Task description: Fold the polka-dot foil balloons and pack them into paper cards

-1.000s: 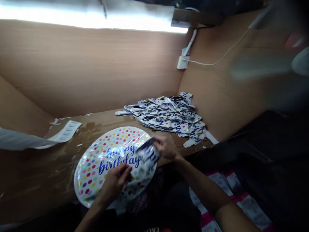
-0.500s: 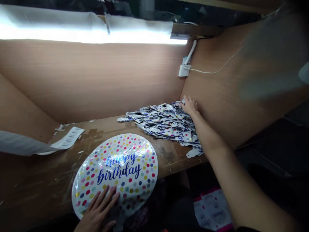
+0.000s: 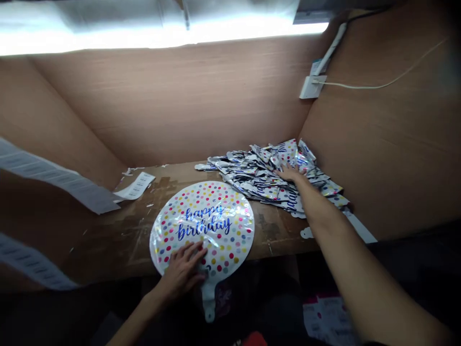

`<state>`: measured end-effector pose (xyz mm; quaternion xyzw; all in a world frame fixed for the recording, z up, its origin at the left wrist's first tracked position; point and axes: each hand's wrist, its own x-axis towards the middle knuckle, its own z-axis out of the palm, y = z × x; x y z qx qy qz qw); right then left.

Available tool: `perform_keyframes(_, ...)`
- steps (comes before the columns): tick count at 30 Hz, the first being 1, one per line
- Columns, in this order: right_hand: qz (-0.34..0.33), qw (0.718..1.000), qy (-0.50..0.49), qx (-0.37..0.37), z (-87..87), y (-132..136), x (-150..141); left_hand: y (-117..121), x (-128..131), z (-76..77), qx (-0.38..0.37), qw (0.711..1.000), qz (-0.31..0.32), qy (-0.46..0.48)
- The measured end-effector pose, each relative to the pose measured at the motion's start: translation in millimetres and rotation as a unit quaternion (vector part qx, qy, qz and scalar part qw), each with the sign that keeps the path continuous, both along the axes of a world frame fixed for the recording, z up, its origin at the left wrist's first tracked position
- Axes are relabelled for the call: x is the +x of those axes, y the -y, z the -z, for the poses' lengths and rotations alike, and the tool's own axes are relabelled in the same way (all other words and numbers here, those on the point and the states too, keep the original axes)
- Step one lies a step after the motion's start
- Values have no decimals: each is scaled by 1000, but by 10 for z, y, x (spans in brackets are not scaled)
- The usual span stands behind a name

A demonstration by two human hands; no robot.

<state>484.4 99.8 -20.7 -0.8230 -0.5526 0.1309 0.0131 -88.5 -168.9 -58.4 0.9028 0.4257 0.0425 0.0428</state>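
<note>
A flat round foil balloon (image 3: 230,247) with coloured dots and the blue words "happy birthday" lies at the front of the cardboard-covered table, its tail hanging over the edge. My left hand (image 3: 185,264) rests on its lower part with fingers spread. At the back right is a pile of folded foil balloons (image 3: 248,168) in the same dotted print. On the pile lies my right hand (image 3: 290,173), fingers apart and pressing on the folded foil. Nothing shows gripped in either hand.
A strip of printed labels (image 3: 65,180) hangs at the left, one end on the tabletop (image 3: 118,240). Board walls enclose the back and sides. A bright tube light (image 3: 234,31) runs above, and a white socket (image 3: 312,87) with a cable sits in the right corner.
My right hand has moved from the pile's far right corner onto its middle, and the pile has spread rightward. My left hand stays on the flat balloon. The camera view has shifted.
</note>
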Motion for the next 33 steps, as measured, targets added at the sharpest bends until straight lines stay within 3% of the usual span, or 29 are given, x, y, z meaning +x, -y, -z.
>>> perform_keyframes(2, -16, 994, 47, 97, -99, 155, -194, -61, -11, -99, -49, 998, -12, 44)
perform_keyframes(5, -105, 950, 31, 292, -178, 679, -848, -199, -43, -188, -122, 986, 33, 112)
perform_keyframes(7, -235, 927, -96, 275, -180, 1220, -1456, -295, -63, -194, -170, 974, 67, 134)
perform_keyframes(9, -395, 875, -221, 172, -113, 1804, -2072, -364, -67, -181, -194, 968, 77, 140)
perform_keyframes(11, -504, 824, -235, 111, 36, 2277, -2576, -401, -49, -174, -193, 971, 53, 130)
perform_keyframes(13, -540, 811, -193, 115, 220, 2538, -2887, -418, -25, -187, -187, 975, 17, 116)
perform_keyframes(16, -523, 824, -190, 107, 384, 2565, -3008, -432, -15, -261, -212, 970, -27, 114)
perform_keyframes(19, -463, 841, -278, 41, 313, 2406, -2960, -425, -57, -396, -245, 958, -11, 147)
perform_keyframes(22, -404, 851, -336, 3, 130, 2285, -2943, -382, -114, -525, -166, 974, 51, 147)
perform_keyframes(24, -387, 857, -340, 3, 24, 2269, -2949, -352, -142, -571, -95, 987, 56, 118)
perform_keyframes(28, -413, 849, -327, 37, -65, 2369, -2959, -365, -181, -576, -41, 994, 20, 104)
perform_keyframes(31, -461, 835, -291, 73, -30, 2369, -2942, -377, -229, -552, -40, 992, 38, 116)
perform_keyframes(33, -436, 845, -300, 79, 5, 2221, -2881, -309, -287, -523, -32, 989, 60, 132)
